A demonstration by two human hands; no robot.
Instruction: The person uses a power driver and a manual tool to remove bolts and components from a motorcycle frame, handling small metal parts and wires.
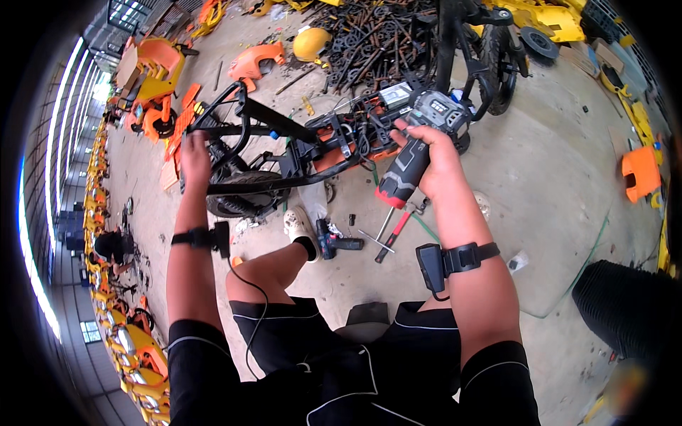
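Note:
My right hand (435, 155) is wrapped round the grip of a grey and black cordless impact wrench (408, 167) with a red-edged base. Its head lies over the front part of a stripped electric scooter frame (277, 126), near the front wheel (499, 67); where its tip sits is hidden. At the frame's rear end, my left hand (195, 160) is closed on the black tubing, its fingers partly hidden. Between the hands, the frame's middle shows bundled wires (366, 128) and orange plastic. The rear wheel (245, 195) lies beneath the tubing.
On the concrete by my shoe (300, 228) are a small cordless drill (337, 241), a T-handle tool (382, 231) and a red-and-black hand tool (395, 236). Behind the frame lies a heap of rusty metal parts (376, 46), beside a yellow helmet (312, 45). Black stacked material (625, 305) stands right.

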